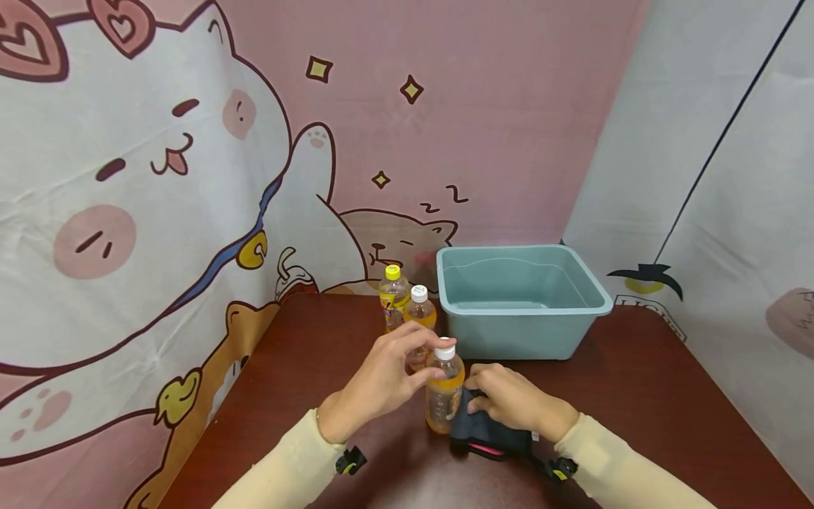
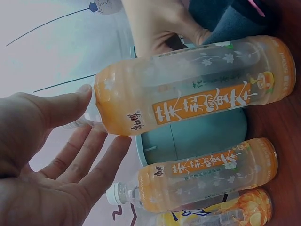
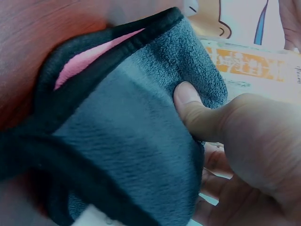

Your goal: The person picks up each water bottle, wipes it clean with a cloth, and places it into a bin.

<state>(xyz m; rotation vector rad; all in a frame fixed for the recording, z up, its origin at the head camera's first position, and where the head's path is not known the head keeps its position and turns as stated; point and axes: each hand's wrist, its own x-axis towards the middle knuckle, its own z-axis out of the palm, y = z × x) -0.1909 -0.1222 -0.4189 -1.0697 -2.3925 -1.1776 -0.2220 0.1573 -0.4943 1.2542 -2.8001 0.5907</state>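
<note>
An orange drink bottle with a white cap stands on the dark wood table. My left hand reaches over it, fingers straight, with the thumb and fingertips touching the bottle's shoulder below the cap. The left wrist view shows that hand spread open. Just right of the bottle, my right hand pinches a dark fleece cloth with a pink lining. The thumb presses on top of the cloth and the fingers curl beneath it.
Two more bottles stand behind, one white-capped and orange, one yellow-capped. A teal plastic tub sits at the back right of the table. Cartoon-printed curtains enclose the table on the left, back and right.
</note>
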